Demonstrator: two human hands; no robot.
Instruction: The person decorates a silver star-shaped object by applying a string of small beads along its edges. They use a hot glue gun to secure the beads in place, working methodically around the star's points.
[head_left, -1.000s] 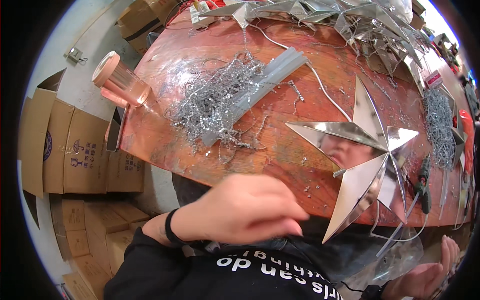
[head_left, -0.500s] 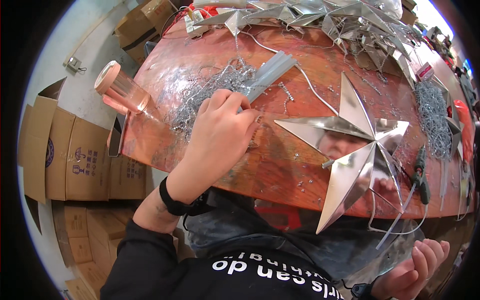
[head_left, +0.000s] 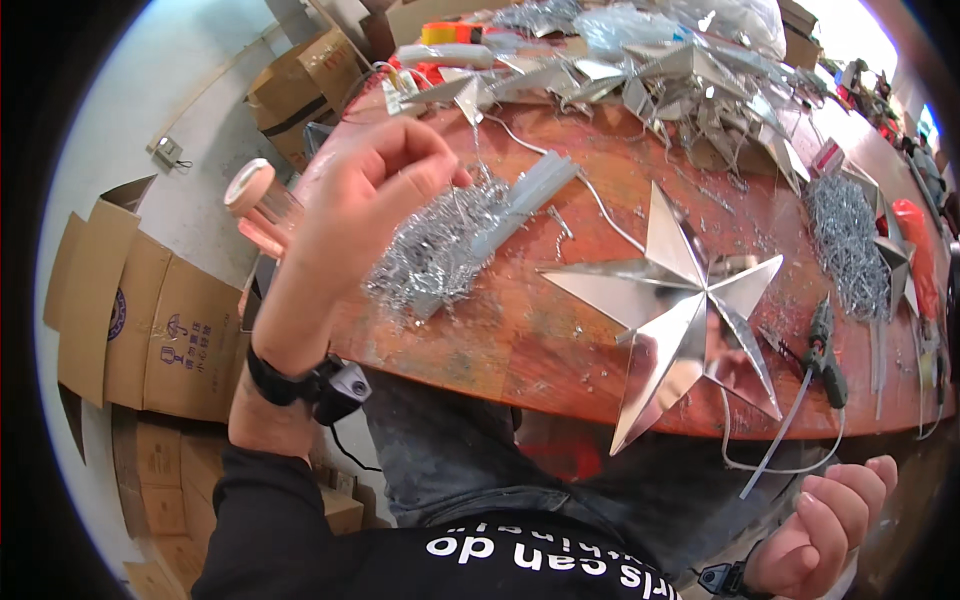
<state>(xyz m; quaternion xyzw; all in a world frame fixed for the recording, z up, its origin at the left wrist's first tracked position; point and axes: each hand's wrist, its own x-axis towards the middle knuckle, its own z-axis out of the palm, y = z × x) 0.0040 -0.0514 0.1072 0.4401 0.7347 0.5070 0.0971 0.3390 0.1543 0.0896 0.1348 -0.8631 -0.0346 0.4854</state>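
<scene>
"Starting with what's hidden, what does the left hand [head_left: 375, 190] cover?"

"Part of the pink-lidded jar [head_left: 265, 200] and some of the silver chain heap [head_left: 435, 255]. It's raised over the desk [head_left: 545, 365], fingers bent; blur and angle mean I can't tell whether they pinch anything."

"And the right hand [head_left: 825, 525]?"

"Low, just off the near edge, palm up, loosely curled and free. Its forearm is cut off below. At the far right, the dark lens rim swallows things."

"Where's the mirrored star [head_left: 690, 315]?"

"Flat on the desk, by the near edge, left of the glue gun [head_left: 825, 360]. Its long axis runs away from the person, leaning slightly right; the longest point aims back at them and overhangs the edge. Another points left, toward the heap and the translucent sticks [head_left: 530, 205], which slant away to the right."

"Any writing?"

"White lettering, upside down, on the dark top [head_left: 290, 550], partly cut off; dark characters and an umbrella symbol on a carton [head_left: 195, 345]. Smaller print is unreadable."
</scene>
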